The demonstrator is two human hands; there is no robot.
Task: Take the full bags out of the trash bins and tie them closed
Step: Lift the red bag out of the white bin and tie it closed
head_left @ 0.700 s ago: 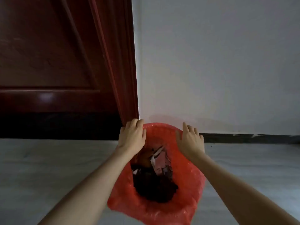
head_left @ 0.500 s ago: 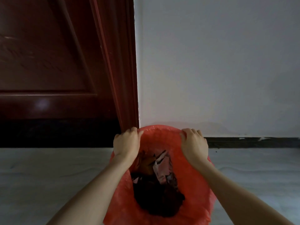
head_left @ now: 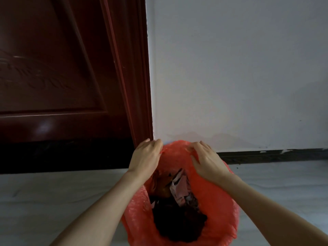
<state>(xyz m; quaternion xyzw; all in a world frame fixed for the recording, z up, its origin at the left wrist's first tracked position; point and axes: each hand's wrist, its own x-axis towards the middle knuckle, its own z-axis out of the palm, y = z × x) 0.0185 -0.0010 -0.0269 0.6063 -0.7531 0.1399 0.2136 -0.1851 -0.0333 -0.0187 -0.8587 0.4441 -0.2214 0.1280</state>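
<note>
- Head view: a red bag point(head_left: 218, 206) stands open on the pale floor point(head_left: 53, 201), just in front of the white wall point(head_left: 230, 68) and beside the dark red door point(head_left: 62, 68).
- The bag's film hides the bin beneath it; no bin surface shows.
- The left hand point(head_left: 145, 157) is at the far left edge of the bag's rim, fingers curled over and pinching the film.
- The right hand point(head_left: 204, 158) is at the far right part of the rim, fingers bent down onto the plastic and gripping it.
- Inside lies trash point(head_left: 177, 201): crumpled pinkish paper on top, a dark heap below it.
- A dark baseboard point(head_left: 275, 155) runs along the foot of the wall to the right of the bag.
</note>
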